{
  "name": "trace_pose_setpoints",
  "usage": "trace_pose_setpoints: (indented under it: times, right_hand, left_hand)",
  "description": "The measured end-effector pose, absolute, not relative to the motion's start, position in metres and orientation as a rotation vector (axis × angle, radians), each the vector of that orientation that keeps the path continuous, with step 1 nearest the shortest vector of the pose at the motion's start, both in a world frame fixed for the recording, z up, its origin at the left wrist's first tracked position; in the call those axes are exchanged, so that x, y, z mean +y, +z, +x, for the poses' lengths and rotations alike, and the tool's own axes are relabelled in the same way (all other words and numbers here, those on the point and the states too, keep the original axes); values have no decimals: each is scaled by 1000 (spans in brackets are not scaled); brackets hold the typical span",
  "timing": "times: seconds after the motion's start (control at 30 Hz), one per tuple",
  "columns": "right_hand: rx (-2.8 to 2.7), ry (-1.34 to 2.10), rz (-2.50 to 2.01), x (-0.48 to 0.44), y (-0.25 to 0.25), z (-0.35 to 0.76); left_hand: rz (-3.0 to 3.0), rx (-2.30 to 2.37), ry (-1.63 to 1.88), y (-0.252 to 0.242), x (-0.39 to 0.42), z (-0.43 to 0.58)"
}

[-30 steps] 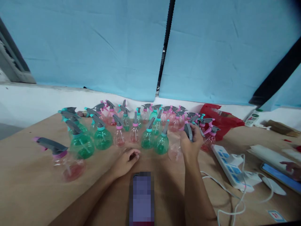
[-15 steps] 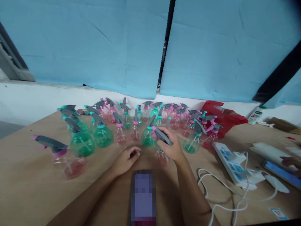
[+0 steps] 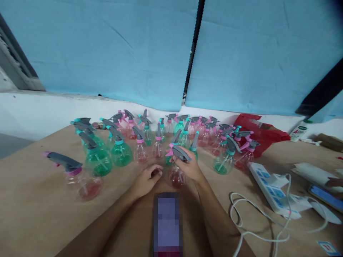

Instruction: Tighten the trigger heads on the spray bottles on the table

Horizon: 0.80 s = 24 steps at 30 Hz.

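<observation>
My right hand (image 3: 190,167) is wrapped around the neck of a spray bottle (image 3: 177,180) with a grey and pink trigger head and some reddish liquid inside. The bottle stands roughly upright in front of me, its nozzle pointing left. Just left of it, my left hand (image 3: 149,178) rests on the table with loosely curled fingers, a gap between thumb and fingertips, and nothing visible in it. A clear pink-collared spray bottle (image 3: 89,187) stands at the front left, and a green spray bottle (image 3: 122,154) farther back. My right hand partly hides the bottles behind it.
Several pink and green spray bottles (image 3: 206,137) line the back of the table (image 3: 34,185). A phone (image 3: 168,221) with a blurred screen lies before me. To the right are a power strip (image 3: 268,185), white cables (image 3: 257,233), a red bag (image 3: 264,137) and another person's hand (image 3: 336,182).
My right hand has brought the pink-collared bottle slightly left, closer to my left hand. The whole view has shifted a little; my left hand stays about where it was.
</observation>
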State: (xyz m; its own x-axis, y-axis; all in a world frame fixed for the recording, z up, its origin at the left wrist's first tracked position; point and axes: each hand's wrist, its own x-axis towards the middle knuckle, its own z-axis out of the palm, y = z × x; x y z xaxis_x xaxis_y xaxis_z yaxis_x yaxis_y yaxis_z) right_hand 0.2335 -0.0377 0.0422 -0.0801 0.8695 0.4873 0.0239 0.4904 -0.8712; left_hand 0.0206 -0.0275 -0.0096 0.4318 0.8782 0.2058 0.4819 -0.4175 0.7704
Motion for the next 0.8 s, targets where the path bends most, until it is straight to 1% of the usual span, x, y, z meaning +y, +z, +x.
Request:
trace_pose_setpoints:
  times: [0.23,0.43,0.63,0.8]
  right_hand:
    - [-1506,975,-736,-25,44,215]
    - [-1449,1010,-794,-25,52,206]
    - [-1511,1006,-758,-25,50,207]
    - [-1432,1003,-725,-25,50,207]
  left_hand:
    - [2046,1115,810,-9,-28,20]
    - [2036,1078,850,-13,-24,19]
    - [2028,1072,853,-15,-23,19]
    - [2024,1088,858,-14,-23,20]
